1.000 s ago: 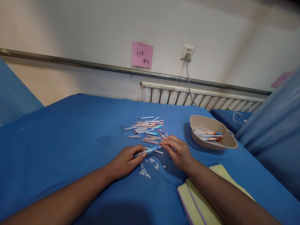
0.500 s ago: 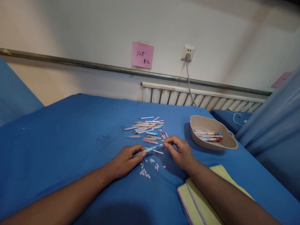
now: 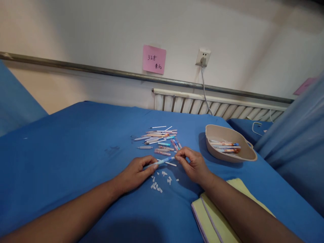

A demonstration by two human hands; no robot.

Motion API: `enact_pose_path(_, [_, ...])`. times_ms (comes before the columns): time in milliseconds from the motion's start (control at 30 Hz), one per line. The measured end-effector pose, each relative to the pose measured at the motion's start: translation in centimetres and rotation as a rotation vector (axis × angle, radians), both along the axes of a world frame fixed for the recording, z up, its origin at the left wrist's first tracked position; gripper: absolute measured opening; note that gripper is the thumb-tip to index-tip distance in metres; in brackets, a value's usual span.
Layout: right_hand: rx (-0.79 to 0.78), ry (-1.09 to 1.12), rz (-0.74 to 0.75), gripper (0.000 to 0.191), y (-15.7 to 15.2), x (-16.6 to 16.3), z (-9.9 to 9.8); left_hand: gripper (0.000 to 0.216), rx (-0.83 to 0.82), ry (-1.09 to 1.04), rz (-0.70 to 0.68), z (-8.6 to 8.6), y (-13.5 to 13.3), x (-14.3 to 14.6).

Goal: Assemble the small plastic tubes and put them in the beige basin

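Note:
Between thumb and fingers, my left hand (image 3: 143, 169) grips a light blue pen (image 3: 162, 161), tilted up toward the right. At the pen's right end my right hand (image 3: 191, 161) is closed in a pinch; a short pale tip shows beside its fingers, the rest hidden. Small white plastic pieces (image 3: 155, 185) are scattered on the blue cloth (image 3: 118, 209) below the pen. Behind it lies a loose pile of pen parts (image 3: 157, 136): barrels, thin white refills and blue caps. A white refill (image 3: 170, 164) lies just past the held pen.
A beige basket (image 3: 215, 130) with several pens (image 3: 225, 147) stands at the right. A folded yellow towel (image 3: 210, 216) lies under my right forearm. At the back are a radiator (image 3: 189, 103), a metal rail (image 3: 106, 71) and a plugged-in cord (image 3: 203, 81). A blue curtain (image 3: 298, 141) hangs at right.
My right hand has shifted slightly left, closer to the blue pen barrel, so less of the pale tip shows between them. The left hand is nearly still.

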State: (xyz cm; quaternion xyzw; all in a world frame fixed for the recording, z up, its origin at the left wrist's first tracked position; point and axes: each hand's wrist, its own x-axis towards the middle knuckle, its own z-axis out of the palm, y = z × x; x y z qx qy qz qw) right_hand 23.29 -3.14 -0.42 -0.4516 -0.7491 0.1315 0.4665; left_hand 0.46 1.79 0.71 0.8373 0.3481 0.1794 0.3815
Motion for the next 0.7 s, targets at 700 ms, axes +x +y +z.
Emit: enact_pose_path(700, [-0.349,0.342,0.055,0.024,0.3,0.1,-0.1,0.028,-0.131,-0.05,-0.047,-0.3,-0.3,0.3])
